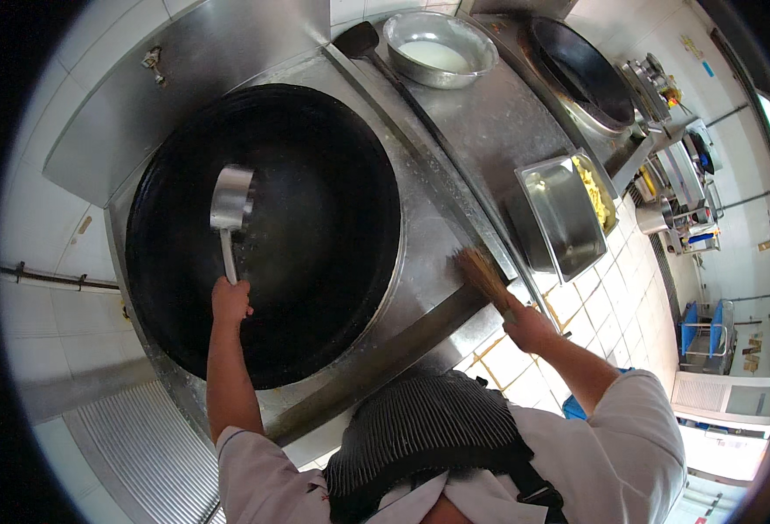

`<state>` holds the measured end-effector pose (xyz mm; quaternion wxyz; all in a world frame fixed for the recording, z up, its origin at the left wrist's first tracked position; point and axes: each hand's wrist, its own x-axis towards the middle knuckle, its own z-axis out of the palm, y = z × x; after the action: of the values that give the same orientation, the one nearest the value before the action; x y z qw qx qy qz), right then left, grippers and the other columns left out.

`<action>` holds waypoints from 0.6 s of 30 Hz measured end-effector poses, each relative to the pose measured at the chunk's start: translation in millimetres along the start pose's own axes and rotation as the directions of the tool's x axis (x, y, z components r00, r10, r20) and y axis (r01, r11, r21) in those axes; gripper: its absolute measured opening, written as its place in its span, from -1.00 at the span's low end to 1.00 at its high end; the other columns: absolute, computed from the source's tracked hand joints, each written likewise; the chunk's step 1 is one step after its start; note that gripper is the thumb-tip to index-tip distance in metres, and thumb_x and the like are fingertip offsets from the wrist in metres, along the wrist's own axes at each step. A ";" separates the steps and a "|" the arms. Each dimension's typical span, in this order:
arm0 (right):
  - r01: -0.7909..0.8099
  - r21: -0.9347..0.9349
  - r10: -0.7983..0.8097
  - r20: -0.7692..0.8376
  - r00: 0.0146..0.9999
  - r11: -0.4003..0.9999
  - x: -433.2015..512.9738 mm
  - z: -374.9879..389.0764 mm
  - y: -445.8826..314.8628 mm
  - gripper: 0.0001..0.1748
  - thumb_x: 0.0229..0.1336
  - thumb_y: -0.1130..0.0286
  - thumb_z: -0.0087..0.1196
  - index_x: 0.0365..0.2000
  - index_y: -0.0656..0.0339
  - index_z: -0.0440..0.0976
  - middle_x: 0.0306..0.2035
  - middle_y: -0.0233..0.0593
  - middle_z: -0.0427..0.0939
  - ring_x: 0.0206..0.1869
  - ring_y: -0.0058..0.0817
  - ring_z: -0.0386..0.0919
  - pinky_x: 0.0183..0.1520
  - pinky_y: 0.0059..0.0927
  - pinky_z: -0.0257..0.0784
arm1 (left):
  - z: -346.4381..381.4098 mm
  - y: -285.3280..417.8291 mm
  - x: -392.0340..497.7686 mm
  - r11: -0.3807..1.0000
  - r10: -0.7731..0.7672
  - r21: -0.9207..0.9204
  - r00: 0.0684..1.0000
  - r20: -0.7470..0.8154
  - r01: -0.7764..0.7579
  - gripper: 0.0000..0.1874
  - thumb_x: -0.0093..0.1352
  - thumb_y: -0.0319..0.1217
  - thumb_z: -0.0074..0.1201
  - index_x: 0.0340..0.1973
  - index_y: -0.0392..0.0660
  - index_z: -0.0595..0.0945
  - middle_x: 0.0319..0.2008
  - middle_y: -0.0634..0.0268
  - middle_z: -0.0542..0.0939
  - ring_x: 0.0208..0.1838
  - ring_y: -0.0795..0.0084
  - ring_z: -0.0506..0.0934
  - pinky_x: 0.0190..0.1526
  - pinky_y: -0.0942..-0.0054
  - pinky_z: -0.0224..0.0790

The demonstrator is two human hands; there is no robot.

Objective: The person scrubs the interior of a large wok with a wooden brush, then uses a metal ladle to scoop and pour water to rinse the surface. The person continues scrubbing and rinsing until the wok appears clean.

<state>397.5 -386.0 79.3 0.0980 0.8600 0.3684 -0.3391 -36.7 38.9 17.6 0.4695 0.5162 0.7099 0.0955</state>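
Note:
My left hand (231, 300) grips the handle of a metal ladle (231, 196), whose bowl hangs over the inside of a very large black wok (319, 262). The wok is set into a stainless steel cooking range (424, 255). In my right hand (530, 327) is a bundled bristle brush (480, 272), its bristles at the range's front ledge, right of the wok. Close by that brush runs the long handle of a black wok spatula (440, 134), slanting across the range top. The brush tips are blurred, so I cannot tell whether they touch the metal.
A metal bowl of whitish liquid (434, 56) stands at the back. A deep steel pan (558, 223) sits beside a container of yellow food pieces (594, 193) on the right. Further off are a second black wok (581, 72) and a cart with blue panels (706, 331).

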 end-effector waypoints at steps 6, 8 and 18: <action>0.081 0.053 -0.077 -0.071 0.995 0.995 94.8 -50.4 -58.6 -0.22 0.30 0.22 0.05 0.49 -0.06 0.10 0.01 0.30 0.65 0.08 0.22 0.63 0.21 0.13 0.50 | 34.4 -12.7 51.1 0.995 -0.075 -0.062 0.997 0.006 0.075 -0.64 0.39 -0.46 0.12 -0.02 -0.48 0.46 -0.44 0.08 0.49 -0.56 0.28 0.50 -0.58 0.23 0.41; 0.144 -0.027 -0.147 -0.128 0.981 0.989 112.6 -59.2 -75.0 -0.21 0.28 0.21 0.09 0.46 0.10 0.11 -0.02 0.27 0.67 0.07 0.18 0.64 0.20 0.09 0.52 | 54.4 -14.1 45.9 0.975 -0.189 -0.112 0.981 0.045 0.193 -0.68 0.38 -0.47 0.13 -0.06 -0.45 0.47 -0.46 0.10 0.49 -0.57 0.29 0.49 -0.56 0.23 0.42; 0.286 -0.051 -0.275 0.159 0.948 0.957 -22.7 13.3 -96.1 -0.13 0.27 0.27 0.13 0.52 -0.05 0.04 -0.01 0.24 0.60 0.00 0.17 0.66 0.09 0.15 0.55 | 64.8 -49.0 -71.4 0.699 -0.090 -0.518 0.779 0.621 0.493 -0.85 0.42 -0.34 0.14 -0.40 0.00 0.50 -0.59 0.39 0.55 -0.65 0.50 0.46 -0.59 0.39 0.33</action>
<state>312.1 -336.3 92.0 0.1079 0.7667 0.4908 -0.3995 -16.8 -64.4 -7.2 0.8123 0.1967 0.5388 0.1056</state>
